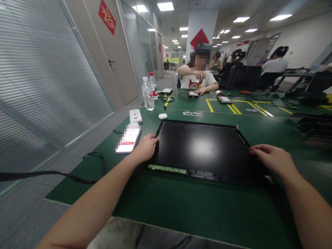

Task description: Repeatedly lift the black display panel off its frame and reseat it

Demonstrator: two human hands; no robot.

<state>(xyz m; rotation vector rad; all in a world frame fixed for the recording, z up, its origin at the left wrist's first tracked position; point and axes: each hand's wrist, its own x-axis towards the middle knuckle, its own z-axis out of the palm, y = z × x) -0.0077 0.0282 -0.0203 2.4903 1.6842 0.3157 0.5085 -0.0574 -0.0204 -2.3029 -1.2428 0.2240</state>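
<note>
A black display panel (202,145) lies flat on the green table in front of me, screen side up, with a bright reflection in its middle. A thin green circuit board (167,169) runs along the left half of its near edge. My left hand (145,149) grips the panel's left edge, fingers closed on the rim. At the opposite side, my right hand (275,158) pinches the right edge between thumb and fingers; some of its fingertips are hidden. Left of my left hand lies a lit smartphone (129,139).
Beyond the panel are a white earbud case (163,116), a white power bank (135,116), and two bottles, the nearer a clear water bottle (148,95). A person (198,77) across the table works on a small drive (193,94). Dark panels (315,124) lie at the right.
</note>
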